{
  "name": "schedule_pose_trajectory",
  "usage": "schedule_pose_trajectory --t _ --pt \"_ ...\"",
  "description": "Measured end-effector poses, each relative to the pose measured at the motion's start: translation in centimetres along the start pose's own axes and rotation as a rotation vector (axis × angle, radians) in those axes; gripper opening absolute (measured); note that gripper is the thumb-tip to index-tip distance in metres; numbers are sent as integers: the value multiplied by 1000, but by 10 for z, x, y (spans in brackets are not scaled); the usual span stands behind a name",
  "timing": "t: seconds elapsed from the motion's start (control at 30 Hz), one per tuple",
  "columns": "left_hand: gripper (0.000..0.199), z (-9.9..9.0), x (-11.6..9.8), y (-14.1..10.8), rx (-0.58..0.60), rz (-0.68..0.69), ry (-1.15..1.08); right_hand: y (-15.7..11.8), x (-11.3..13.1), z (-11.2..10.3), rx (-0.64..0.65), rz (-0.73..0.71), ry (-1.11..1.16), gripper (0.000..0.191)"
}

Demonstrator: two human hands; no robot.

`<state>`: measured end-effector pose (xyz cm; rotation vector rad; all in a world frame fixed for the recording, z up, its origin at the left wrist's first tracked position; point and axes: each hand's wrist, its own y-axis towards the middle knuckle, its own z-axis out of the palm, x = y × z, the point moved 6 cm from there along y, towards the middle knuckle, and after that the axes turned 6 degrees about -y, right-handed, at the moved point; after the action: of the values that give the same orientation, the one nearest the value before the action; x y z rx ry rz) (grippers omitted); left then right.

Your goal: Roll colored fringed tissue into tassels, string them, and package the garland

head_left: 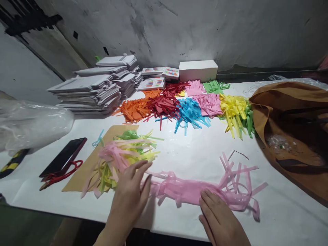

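Observation:
A pink fringed tissue piece [187, 191] lies stretched across the white table in front of me. The fingertips of my right hand [217, 213] rest flat on its middle, fingers extended. My left hand [133, 193] is at its left end, fingers spread and slightly bent, palm down, with nothing visibly gripped. Just beyond my left hand, a pile of pink, yellow and green fringed tissue [128, 148] sits on a brown paper sheet [82, 176]. Loose pink strips fan out at the right end of the stretched piece.
Fringed bundles in orange [135, 110], red [164, 106], blue [191, 111] and yellow [233, 106] line the back. Beyond are stacked white packets [87, 92] and a white box [198, 70]. A phone [64, 157] lies left, a brown bag [263, 119] right.

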<state>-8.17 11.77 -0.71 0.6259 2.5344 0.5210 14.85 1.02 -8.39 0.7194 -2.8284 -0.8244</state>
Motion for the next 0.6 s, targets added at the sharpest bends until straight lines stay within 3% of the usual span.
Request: schedule_pose_trajectory --t 0.07,0.13,0.2,0.33,0.6 --pt "30 9 -33 -6 46 136 -97 3 -1 -3 -36 12 8 33" --pt "27 32 -70 -14 191 289 -179 9 -1 -7 -74 21 23 36" --pt "26 57 -93 -19 300 360 -172 17 -3 -13 -121 47 52 36" --pt "15 80 -94 -19 316 358 -180 29 -10 -22 -130 115 159 26" --pt "22 69 -82 -37 259 310 -314 10 -14 -23 -76 81 219 35"
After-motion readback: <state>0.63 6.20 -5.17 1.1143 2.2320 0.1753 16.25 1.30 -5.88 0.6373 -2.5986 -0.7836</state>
